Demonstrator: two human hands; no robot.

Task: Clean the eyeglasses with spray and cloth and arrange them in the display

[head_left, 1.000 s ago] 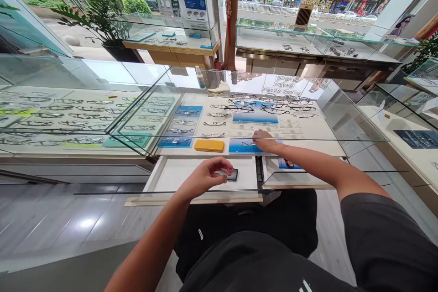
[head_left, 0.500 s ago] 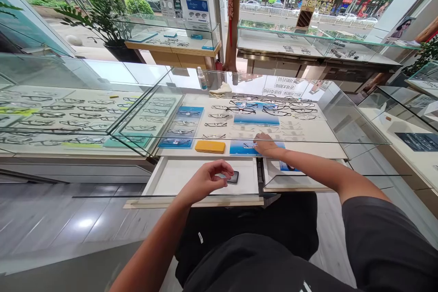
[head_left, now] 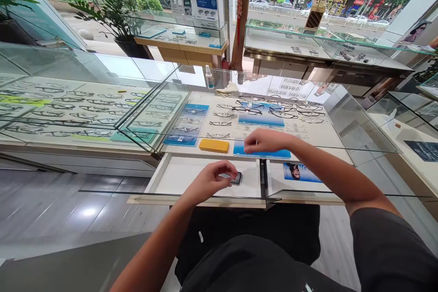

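Observation:
My left hand hovers over the white left drawer, its fingers loosely curved and the thumb a little apart from them. I see nothing held in it. Just past its fingertips a small dark square object lies in the drawer. My right hand is above the near blue card on the display counter, fingers curled downward. A tiny pale glint shows by its fingers, but what they hold is hidden. Left of it lies a yellow glasses case. Farther back, eyeglasses stand in rows.
Glass panes edge the counter, and one thin glass edge crosses in front of me. The right drawer holds a blue printed leaflet. A spray bottle and a pale cloth are at the back. Another eyeglasses case display adjoins left.
My right hand has lifted off the near blue card and moved back toward me and slightly left, uncovering the leaflet in the right drawer. My left hand has barely moved. The view has shifted slightly.

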